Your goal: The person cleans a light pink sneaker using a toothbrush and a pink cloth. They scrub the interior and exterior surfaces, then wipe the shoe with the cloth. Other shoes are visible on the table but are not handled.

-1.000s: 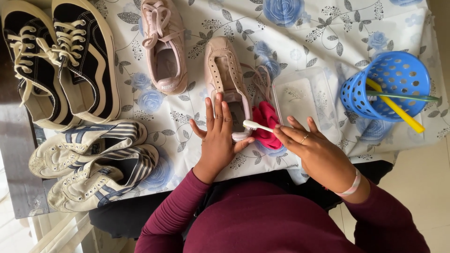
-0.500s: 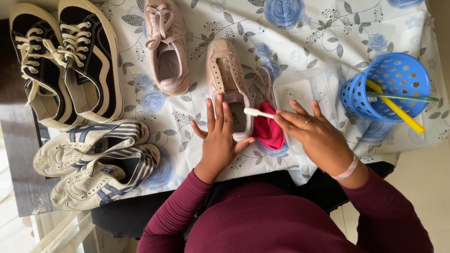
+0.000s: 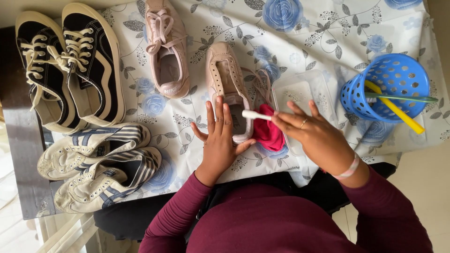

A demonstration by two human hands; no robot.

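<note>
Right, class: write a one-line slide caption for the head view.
Left hand steadies a pink shoe while the right hand holds a white brush beside a pink cloth.

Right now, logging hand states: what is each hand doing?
Left hand: open, flat on the pink shoe.
Right hand: closed on a white brush.

The left hand (image 3: 219, 140) is covering the heel of the pale pink shoe (image 3: 228, 84), and the right hand (image 3: 313, 136) is hiding most of the white toothbrush (image 3: 255, 115) handle and part of the pink cloth (image 3: 268, 132). The other pink shoe (image 3: 166, 51) is running off the top edge, toe unseen. The clear plastic container (image 3: 304, 91) is showing too faintly to tell its contents.
</note>
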